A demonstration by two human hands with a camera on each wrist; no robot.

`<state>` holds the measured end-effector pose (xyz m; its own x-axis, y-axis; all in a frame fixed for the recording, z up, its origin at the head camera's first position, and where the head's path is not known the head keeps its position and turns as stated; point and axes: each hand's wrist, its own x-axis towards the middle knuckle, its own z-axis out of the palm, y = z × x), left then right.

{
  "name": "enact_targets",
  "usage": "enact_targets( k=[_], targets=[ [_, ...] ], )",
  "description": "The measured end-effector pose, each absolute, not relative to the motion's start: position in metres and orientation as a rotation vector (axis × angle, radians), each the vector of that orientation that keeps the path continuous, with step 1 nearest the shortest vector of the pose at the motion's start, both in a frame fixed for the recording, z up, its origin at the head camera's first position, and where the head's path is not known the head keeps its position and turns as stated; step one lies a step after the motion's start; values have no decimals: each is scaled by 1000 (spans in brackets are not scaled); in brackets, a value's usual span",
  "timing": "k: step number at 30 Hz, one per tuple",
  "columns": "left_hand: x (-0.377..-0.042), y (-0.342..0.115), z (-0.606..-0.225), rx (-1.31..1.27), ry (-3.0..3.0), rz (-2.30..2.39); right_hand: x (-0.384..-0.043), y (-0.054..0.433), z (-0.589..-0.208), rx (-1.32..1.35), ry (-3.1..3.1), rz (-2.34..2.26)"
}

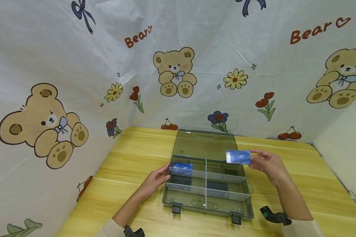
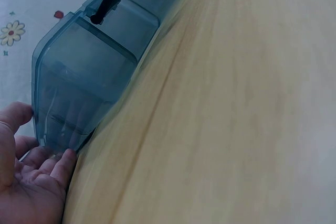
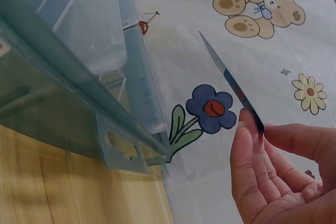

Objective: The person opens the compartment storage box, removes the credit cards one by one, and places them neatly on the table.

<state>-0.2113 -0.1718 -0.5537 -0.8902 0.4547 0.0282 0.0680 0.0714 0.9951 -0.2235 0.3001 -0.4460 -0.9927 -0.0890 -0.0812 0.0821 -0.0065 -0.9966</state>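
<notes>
Between the thumb and fingers of my right hand (image 1: 268, 166) is a blue VIP card (image 1: 238, 157), pinched by its right end above the box's back right compartment. The right wrist view shows this card (image 3: 229, 77) nearly edge-on. A translucent dark plastic storage box (image 1: 192, 203) lies with its lid (image 1: 206, 144) laid back. My left hand (image 1: 156, 177) touches the box's left wall with loosely extended fingers; the left wrist view shows them at its corner. Another blue VIP card (image 1: 181, 168) leans in the back left compartment. Dark pieces lie in the middle left (image 1: 180, 180) and middle right compartments.
Clear dividers (image 1: 206, 182) split the box into several compartments. Two black latches (image 1: 176, 208) hang at its front edge. The wooden table (image 1: 130, 151) meets a white cloth (image 1: 201, 36) printed with bears and flowers. Black wrist mounts (image 1: 275, 217) sit on both wrists.
</notes>
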Motion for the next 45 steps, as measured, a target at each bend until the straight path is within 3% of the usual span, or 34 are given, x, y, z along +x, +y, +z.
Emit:
enact_targets(
  k=[32, 45],
  targets=[
    [-210, -171, -552, 526, 2065, 1884, -229, 357, -455, 67, 1927, -2447],
    [-210, -171, -553, 516, 2043, 1897, -229, 377, -469, 230, 1914, -2478]
  ],
)
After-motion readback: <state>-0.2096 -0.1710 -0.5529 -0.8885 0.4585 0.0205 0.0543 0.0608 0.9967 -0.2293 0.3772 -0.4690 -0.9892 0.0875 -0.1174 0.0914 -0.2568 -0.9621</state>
